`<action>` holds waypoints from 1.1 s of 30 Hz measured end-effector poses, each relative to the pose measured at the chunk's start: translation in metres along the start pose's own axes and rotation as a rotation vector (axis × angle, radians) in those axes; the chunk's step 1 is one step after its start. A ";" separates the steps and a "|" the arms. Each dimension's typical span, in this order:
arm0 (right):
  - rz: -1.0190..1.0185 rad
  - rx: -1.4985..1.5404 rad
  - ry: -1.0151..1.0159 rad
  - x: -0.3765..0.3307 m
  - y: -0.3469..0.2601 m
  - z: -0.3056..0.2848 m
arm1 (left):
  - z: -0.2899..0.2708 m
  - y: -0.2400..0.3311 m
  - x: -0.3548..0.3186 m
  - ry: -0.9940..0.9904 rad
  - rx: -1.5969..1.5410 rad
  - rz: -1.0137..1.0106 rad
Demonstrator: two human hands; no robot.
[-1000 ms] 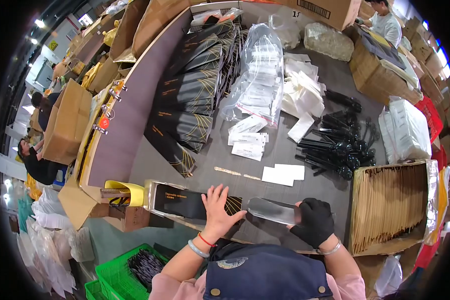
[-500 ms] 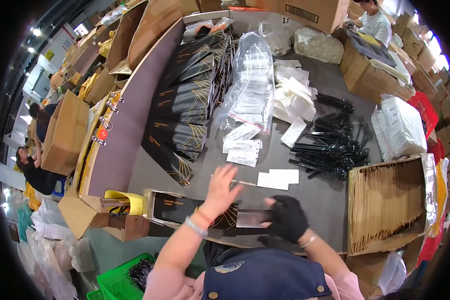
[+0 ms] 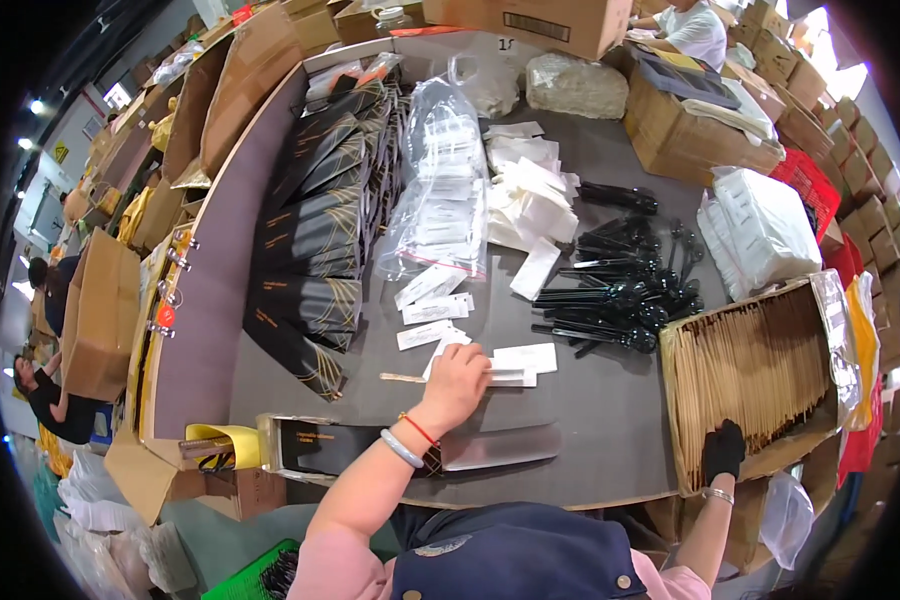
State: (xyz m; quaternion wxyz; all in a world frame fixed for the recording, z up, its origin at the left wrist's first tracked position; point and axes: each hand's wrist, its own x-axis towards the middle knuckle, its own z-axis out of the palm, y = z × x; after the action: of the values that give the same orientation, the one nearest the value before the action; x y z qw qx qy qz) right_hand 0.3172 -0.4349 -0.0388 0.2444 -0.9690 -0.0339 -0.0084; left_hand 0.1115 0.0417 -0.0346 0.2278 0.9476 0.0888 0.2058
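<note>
My left hand (image 3: 457,382) is closed, its fingers bent down over small white printed packets (image 3: 525,358) on the grey table. A thin light-brown stick (image 3: 402,378) passes beneath this hand; what its fingertips grip is hidden. My right hand (image 3: 723,452), in a black fingerless glove, reaches into the near side of a cardboard box (image 3: 682,400) packed with upright brown paper sleeves (image 3: 750,370). Its fingers are hidden among them. Before me, a shallow cardboard tray (image 3: 267,445) holds black pouches (image 3: 325,447) with gold lines; a clear strip (image 3: 500,447) extends rightward.
Black plastic spoons (image 3: 620,285) lie in a heap at centre right. White napkin packets (image 3: 530,200), a clear bag of packets (image 3: 440,190) and fanned black pouches (image 3: 310,235) stretch leftward. A white wrapped stack (image 3: 765,230) stands behind the sleeve box. Another person (image 3: 695,35) works at far right.
My right hand has moved from the clear strip to the box of brown sleeves. My left hand has gone from above the tray onto the white packets and closed. The view has shifted.
</note>
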 end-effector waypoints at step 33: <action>-1.059 -0.081 -0.087 0.082 -0.252 0.110 | -0.041 0.075 -0.074 -0.225 0.042 0.013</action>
State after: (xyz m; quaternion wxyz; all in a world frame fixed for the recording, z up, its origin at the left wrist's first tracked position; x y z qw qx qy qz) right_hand 0.3811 -0.1558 -0.0141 0.1676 -0.8273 -0.5283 -0.0916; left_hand 0.0327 -0.0277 0.0084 0.2149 0.9698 0.0611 0.0978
